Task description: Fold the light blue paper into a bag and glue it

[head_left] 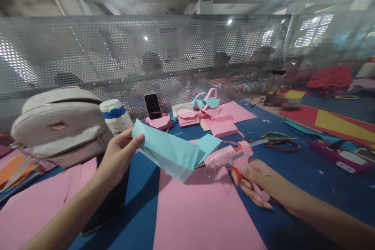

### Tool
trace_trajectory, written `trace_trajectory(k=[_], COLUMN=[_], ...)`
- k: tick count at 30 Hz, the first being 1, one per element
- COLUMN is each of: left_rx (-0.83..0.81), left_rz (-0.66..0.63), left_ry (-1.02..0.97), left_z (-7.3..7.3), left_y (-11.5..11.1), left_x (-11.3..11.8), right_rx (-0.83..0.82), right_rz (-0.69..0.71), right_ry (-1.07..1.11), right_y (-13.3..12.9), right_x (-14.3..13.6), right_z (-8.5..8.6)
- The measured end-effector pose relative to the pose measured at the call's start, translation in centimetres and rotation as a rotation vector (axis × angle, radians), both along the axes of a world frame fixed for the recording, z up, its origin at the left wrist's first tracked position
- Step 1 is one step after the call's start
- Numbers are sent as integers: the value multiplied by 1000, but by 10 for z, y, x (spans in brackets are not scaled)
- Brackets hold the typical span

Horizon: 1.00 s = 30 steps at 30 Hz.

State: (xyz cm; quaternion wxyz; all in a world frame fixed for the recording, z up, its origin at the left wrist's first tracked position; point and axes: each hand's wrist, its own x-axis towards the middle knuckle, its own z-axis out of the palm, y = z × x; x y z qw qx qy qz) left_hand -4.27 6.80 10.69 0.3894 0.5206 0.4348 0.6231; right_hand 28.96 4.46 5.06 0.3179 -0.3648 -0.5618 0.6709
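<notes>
Between the thumb and fingers of my left hand (121, 152) is the left end of a folded light-blue paper (166, 150), held above the table. My right hand (254, 183) is wrapped round the handle of a pink glue gun (227, 158). Its metal nozzle points left and meets the right part of the blue paper; whether it touches cannot be made out. A clear glue stick (259, 143) juts from the back of the gun. Below both lies a large pink sheet (202, 215) on the blue tabletop (143, 191).
Small folded paper bags (189, 117) and an upright phone (152, 105) stand at the back. To the left are a white backpack (61, 121) and a bottle (115, 115). Scissors (283, 142) and a purple power bank-like device (340, 156) lie right. A perforated metal screen (117, 54) rises behind.
</notes>
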Motion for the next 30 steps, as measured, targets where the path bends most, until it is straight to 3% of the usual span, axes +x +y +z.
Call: trace_trajectory(k=[12,30], left_rx=[-10,-18], left_rz=[15,57], left_ry=[-13,-25], left_z=[1,4], left_y=[-1,-1], left_x=[0,3], right_rx=[-121,-162], right_rz=[19,95], right_ry=[77,128], right_y=[-4,-6], right_x=[-5,-9], right_z=[8,8])
